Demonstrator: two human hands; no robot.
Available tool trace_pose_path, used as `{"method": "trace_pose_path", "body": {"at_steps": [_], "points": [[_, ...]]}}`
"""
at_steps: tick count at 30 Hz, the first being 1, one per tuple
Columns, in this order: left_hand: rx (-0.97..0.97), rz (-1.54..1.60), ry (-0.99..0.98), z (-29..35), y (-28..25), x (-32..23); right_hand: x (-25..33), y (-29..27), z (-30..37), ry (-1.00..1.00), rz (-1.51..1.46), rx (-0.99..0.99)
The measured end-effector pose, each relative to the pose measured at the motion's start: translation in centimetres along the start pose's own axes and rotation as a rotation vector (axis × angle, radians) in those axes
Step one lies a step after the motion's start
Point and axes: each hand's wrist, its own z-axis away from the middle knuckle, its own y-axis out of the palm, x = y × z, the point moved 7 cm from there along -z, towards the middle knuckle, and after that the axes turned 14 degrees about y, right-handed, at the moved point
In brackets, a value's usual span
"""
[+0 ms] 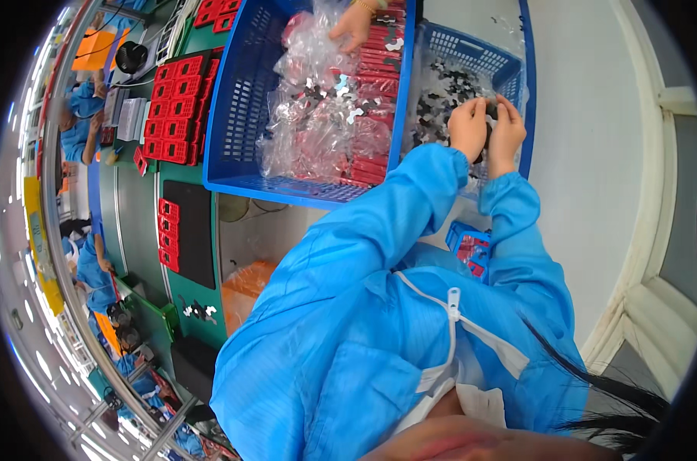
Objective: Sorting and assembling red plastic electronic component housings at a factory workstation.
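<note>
Your left hand [467,128] and right hand [507,134] nearly meet, fingertips bunched, over a blue basket [475,48]; whether they pinch anything cannot be determined. Loose black and white pieces [444,88] lie near them, toward ten o'clock.

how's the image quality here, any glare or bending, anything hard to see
Head view: the pale frame at right bows with the fisheye, corners black; head view: glare speckles the clear plastic bags; head view: ceiling lights show as bright streaks at left; head view: detail between left hand and right hand is too small to make out.
</note>
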Motion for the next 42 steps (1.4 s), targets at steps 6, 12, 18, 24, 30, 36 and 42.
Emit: {"method": "trace_pose_path", "body": {"at_steps": [6,12,18,24,30,36,42], "points": [[0.063,-0.13,0.021,-2.5,0.7,2.1,-2.5,-1.2,-6.0,-0.102,0.177,-0.07],[0.176,-0.019,0.035,0.6,-5.5,-2.3,-0.7,3.8,-2.4,0.016,-0.063,0.15],[0.077,-0.51,0.076,6.9,-27.9,-10.7,2.8,17.9,10.2,-0.222,0.246,0.811],[0.11,-0.999,0.144,2.1,-44.1,-10.5,-9.4,33.5,12.6,-0.304,1.089,0.91],[0.49,-1.179,0.321,-12.2,-46.3,5.3,-25.0,39.0,12.0,0.053,1.188,0.579],[0.934,-1.462,0.212,-14.3,-47.9,19.6,-32.4,38.2,21.9,-0.11,1.205,0.904],[0.959,-1.224,-0.252,4.1,-54.0,26.8,-31.2,36.5,26.1,-0.13,1.324,1.191]]}}
